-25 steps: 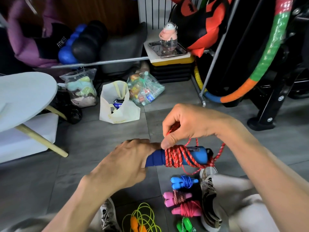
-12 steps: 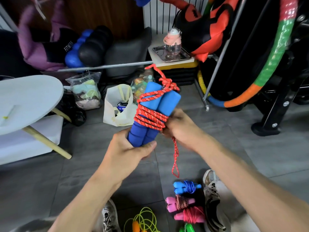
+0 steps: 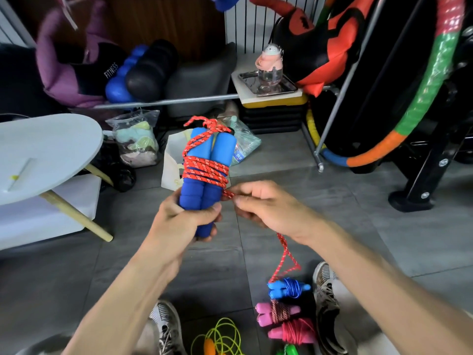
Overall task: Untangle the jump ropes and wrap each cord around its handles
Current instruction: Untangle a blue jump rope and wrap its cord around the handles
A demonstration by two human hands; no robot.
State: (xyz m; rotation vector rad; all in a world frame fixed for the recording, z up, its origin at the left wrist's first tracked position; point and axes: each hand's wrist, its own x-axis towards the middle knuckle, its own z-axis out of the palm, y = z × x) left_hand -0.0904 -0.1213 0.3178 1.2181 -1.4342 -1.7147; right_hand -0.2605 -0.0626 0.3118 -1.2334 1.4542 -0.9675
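Left hand (image 3: 184, 221) grips the lower ends of two blue foam handles (image 3: 204, 170), held upright and side by side above the grey tiled floor (image 3: 332, 201). Handles are cylindrical and matte, with rounded ends. Red braided cord (image 3: 204, 170), flecked white, coils in several tight turns round the middle of both handles; more strands run up to a knotted bunch at the top.

Right hand (image 3: 266, 208) pinches the cord just right of the handles, thumb and fingers curled on it. The free tail hangs below the wrist, bending in a loose kink toward the near floor.

Near floor, right of centre: three wrapped ropes in a row — small blue handles with blue cord (image 3: 289, 289), pink handles with striped cord (image 3: 277, 313), pink handles with red cord (image 3: 294, 331). Left of these, a loose yellow-green cord (image 3: 225, 336), thin and glossy, in open loops.

Far floor: clear plastic bag (image 3: 137, 139) holding pale soft items; white bag (image 3: 171, 162) behind the handles, contents hidden. Metal tray (image 3: 266, 84) on a far stand carries a clear cup with a pink lid.
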